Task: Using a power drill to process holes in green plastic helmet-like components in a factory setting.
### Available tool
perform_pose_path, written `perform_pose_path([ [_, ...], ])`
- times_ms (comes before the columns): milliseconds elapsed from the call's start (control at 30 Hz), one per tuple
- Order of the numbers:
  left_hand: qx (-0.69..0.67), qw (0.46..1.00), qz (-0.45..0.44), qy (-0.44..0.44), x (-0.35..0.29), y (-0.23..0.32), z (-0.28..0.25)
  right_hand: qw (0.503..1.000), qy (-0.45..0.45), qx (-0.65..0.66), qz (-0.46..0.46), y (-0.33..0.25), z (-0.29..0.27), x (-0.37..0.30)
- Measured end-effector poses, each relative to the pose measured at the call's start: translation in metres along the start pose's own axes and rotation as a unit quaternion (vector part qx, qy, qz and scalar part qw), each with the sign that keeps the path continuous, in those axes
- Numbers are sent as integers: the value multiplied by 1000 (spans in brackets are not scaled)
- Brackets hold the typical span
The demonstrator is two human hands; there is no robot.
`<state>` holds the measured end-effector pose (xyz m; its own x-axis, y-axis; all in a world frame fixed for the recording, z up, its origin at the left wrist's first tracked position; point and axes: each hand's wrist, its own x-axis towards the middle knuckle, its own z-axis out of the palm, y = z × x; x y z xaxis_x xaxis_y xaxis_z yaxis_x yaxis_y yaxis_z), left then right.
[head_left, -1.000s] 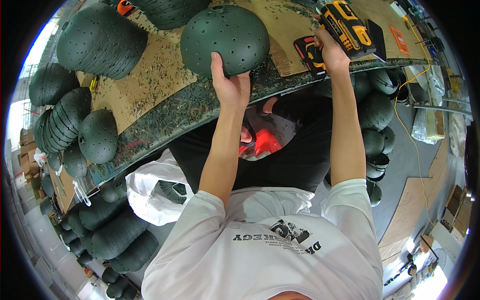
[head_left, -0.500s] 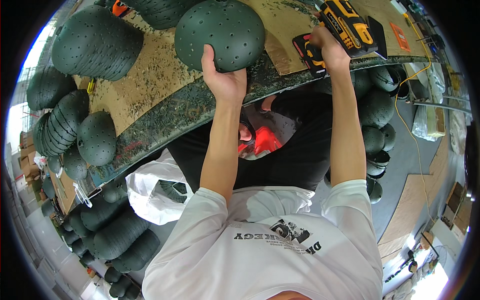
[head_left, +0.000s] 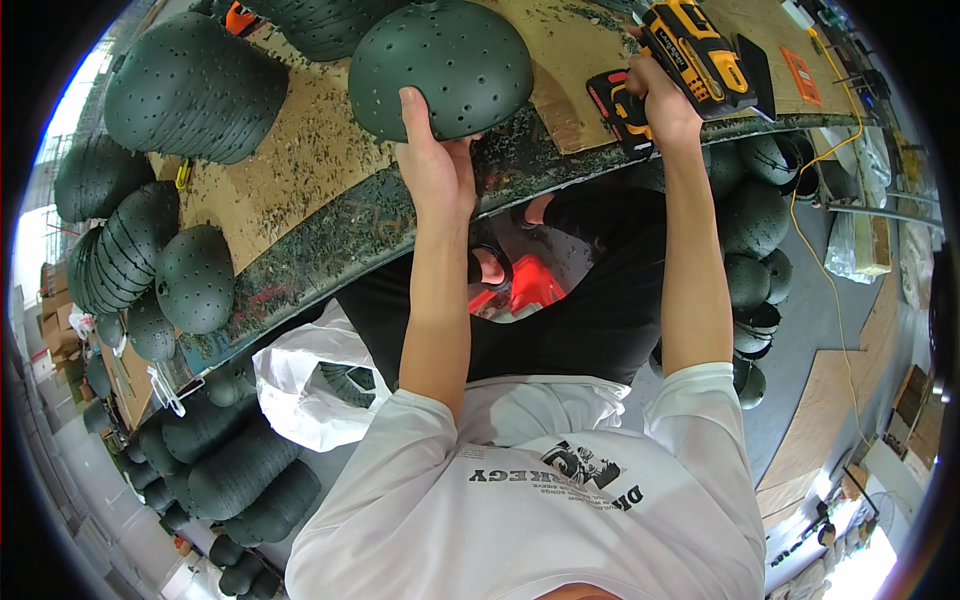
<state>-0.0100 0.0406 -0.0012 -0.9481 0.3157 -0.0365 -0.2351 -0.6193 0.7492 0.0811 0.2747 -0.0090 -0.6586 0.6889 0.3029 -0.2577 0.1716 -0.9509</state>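
Observation:
A dark green bowl-shaped shell (head_left: 445,68), dotted with small holes, stands dome up over the workbench. My left hand (head_left: 434,165) grips its near rim, the thumb on the outer wall and the fingers hidden underneath. To the right, my right hand (head_left: 662,103) is wrapped round the handle of a yellow and black cordless drill (head_left: 697,52). The drill lies over to its side, its battery toward the left of my wrist. Its front end runs out at the upper edge, so the bit cannot be made out. A gap separates drill and shell.
Stacks of holed green shells (head_left: 190,90) crowd the bench's left. Green shavings litter the cardboard-covered workbench (head_left: 300,190). A yellow cutter (head_left: 183,173) lies by the stacks. A yellow cable (head_left: 800,225) hangs at the right; a white bag (head_left: 310,385) stands below the bench.
My left hand has shifted slightly left along the shell's near rim, and the shell has turned a little. The drill and my right hand have barely moved.

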Motion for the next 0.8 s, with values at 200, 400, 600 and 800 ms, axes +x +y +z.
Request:
perform_pose_path([
  [200,43,996,-6,72,-6,-1,-10,1000,-2,22,1,-1,2,-1],
  [400,64,992,-2,108,-10,-1,-10,1000,-5,3,-14,0,0,0],
  [600,81,990,6,114,-10,-4,-10,1000,-3,21,-7,-2,1,0],
  [800,86,991,10,103,-11,-2,-15,1000,-5,10,-5,-4,2,-1],
])
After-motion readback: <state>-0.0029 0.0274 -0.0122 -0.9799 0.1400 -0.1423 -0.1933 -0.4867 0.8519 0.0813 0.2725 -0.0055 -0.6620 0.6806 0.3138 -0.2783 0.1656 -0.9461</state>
